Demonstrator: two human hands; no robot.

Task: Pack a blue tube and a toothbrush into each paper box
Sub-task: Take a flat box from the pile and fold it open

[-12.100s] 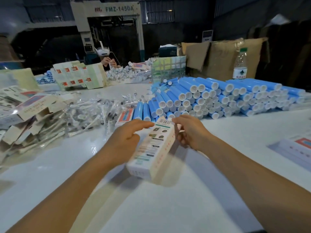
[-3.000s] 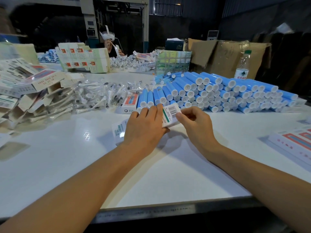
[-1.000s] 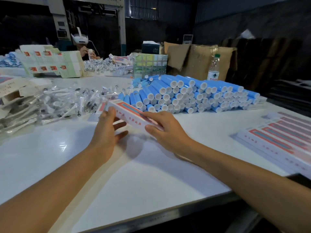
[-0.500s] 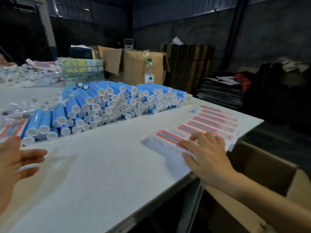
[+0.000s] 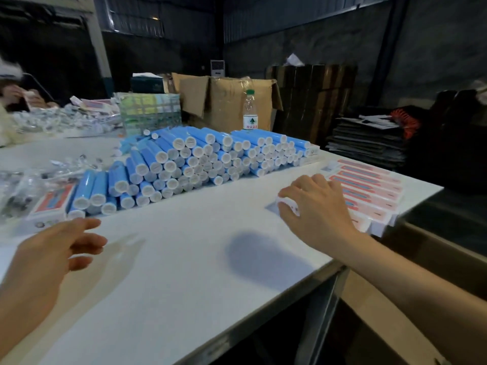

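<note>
A big stack of blue tubes (image 5: 200,159) with white caps lies across the middle of the white table (image 5: 171,272). Wrapped toothbrushes (image 5: 21,180) are heaped at the far left, beside one red-and-white paper box (image 5: 50,204). A row of packed paper boxes (image 5: 369,185) lies flat at the table's right corner. My right hand (image 5: 319,209) is on the near left end of that row, its fingers and thumb curled round the white end of a box (image 5: 288,204). My left hand (image 5: 50,248) hovers low on the left, fingers relaxed and holding nothing.
A water bottle (image 5: 250,111) and an open cardboard carton (image 5: 226,101) stand behind the tubes. Another person's hands (image 5: 15,93) work at the far left. The table's metal edge (image 5: 263,312) runs close in front. A brown carton (image 5: 421,259) sits below the right corner.
The packed box has gone from both hands to the row on the right. My right hand now curls over its end instead of lying flat; my left hand has come further into view, empty.
</note>
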